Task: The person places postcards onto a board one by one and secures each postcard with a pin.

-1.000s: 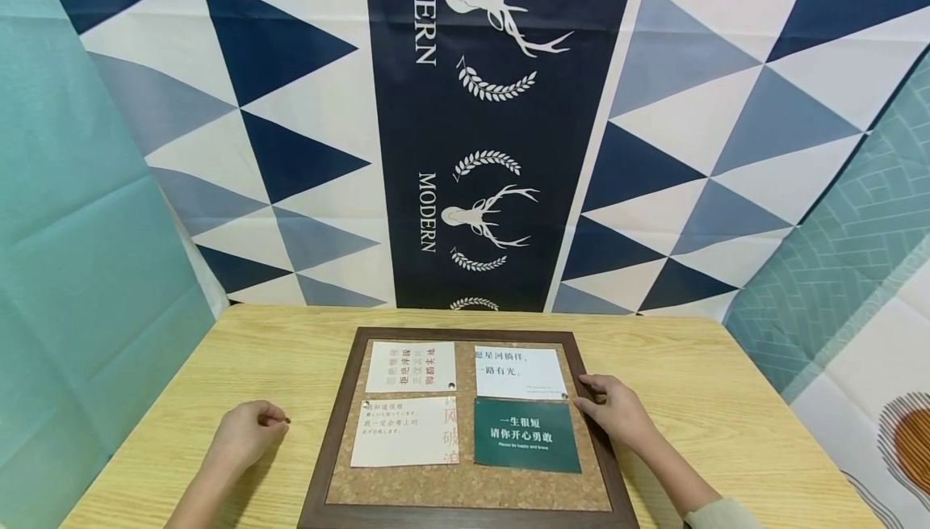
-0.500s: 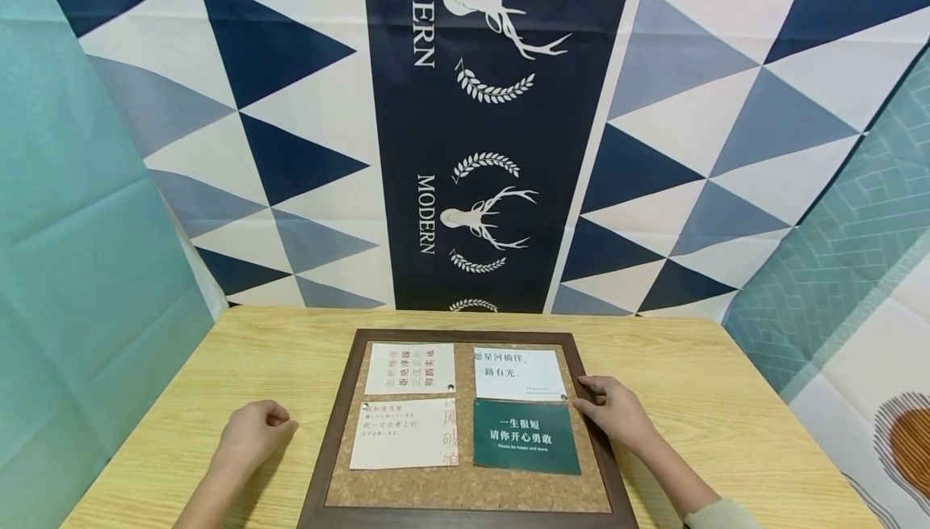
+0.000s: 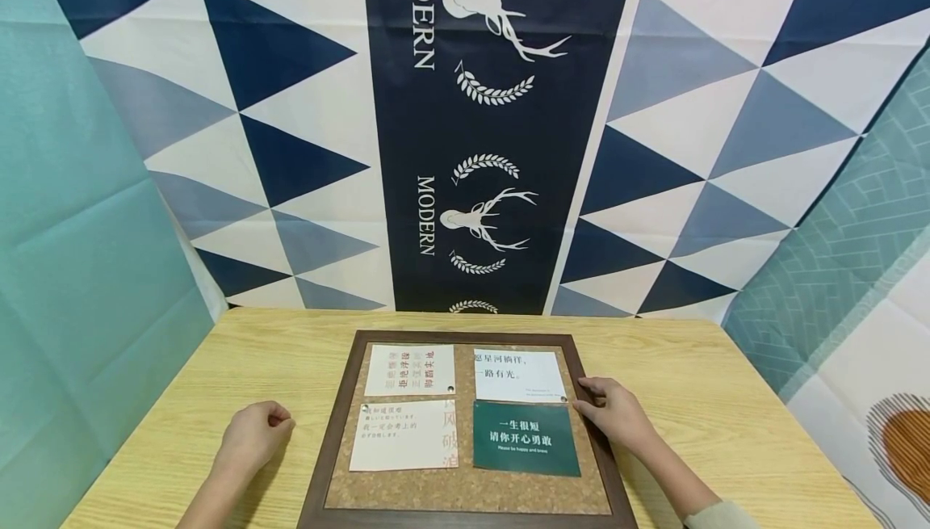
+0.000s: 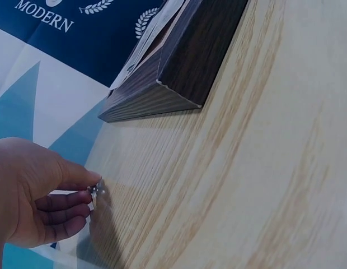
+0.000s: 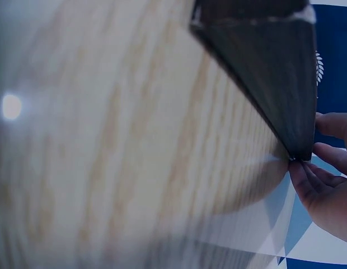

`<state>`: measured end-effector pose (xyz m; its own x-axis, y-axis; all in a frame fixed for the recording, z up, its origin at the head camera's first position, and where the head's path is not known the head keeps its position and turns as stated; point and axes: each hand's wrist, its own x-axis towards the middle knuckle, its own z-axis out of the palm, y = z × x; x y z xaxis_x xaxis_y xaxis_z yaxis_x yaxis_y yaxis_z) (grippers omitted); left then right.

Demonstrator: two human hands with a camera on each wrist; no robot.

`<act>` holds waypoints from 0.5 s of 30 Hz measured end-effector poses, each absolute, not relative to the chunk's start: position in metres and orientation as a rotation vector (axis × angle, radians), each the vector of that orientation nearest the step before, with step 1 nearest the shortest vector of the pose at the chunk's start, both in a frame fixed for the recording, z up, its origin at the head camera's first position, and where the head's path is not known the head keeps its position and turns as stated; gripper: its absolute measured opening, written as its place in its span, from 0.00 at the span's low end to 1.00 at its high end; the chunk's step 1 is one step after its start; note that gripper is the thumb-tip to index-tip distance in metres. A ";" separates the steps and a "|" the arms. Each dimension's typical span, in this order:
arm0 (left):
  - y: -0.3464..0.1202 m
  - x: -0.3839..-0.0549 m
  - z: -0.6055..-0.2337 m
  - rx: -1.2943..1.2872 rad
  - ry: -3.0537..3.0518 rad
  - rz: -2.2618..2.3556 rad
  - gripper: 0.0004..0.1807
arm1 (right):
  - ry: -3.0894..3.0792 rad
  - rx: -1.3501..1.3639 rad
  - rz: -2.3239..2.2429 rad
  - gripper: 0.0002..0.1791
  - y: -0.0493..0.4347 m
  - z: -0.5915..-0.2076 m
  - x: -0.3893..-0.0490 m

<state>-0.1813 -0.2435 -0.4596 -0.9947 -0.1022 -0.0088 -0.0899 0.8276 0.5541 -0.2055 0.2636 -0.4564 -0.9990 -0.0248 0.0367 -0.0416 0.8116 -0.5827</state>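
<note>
A cork board [image 3: 465,495] in a dark brown wooden frame lies on the table. On its cork are two cards above two others: a white card with red characters [image 3: 392,369], a white card with black lettering [image 3: 519,375], a cream card [image 3: 403,436] and a green card [image 3: 526,438]. My left hand [image 3: 253,436], off the frame's left side, pinches a small shiny thumbtack [image 4: 94,190] between thumb and finger just over the tabletop. My right hand [image 3: 613,412] grips the frame's right edge, thumb and finger reaching onto it.
Small silver tacks show on the cards, such as a tack [image 3: 450,388] at a corner of the red-lettered one. The wooden table [image 3: 291,335] meets a patterned cloth backdrop [image 3: 472,133] behind. Teal cloth [image 3: 94,254] hangs at the left.
My left hand has shifted slightly right and turned, so the tack at its fingertips no longer shows in the head view. My right hand stays on the frame.
</note>
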 end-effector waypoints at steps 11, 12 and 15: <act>-0.243 -0.177 -0.456 0.275 -2.995 -0.877 0.09 | -2.963 0.054 0.956 0.25 0.263 -0.457 -0.206; -0.243 -0.177 -0.455 0.279 -2.998 -0.881 0.09 | -2.963 0.055 0.955 0.25 0.263 -0.457 -0.206; -0.243 -0.177 -0.454 0.278 -3.005 -0.875 0.08 | -2.960 0.057 0.950 0.25 0.264 -0.457 -0.206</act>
<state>-0.1770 -0.2427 -0.4541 -0.9843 -0.1695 -0.0497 -0.1696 0.8292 0.5326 -0.2055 0.2637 -0.4565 -0.9988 -0.0250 0.0415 -0.0445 0.8126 -0.5811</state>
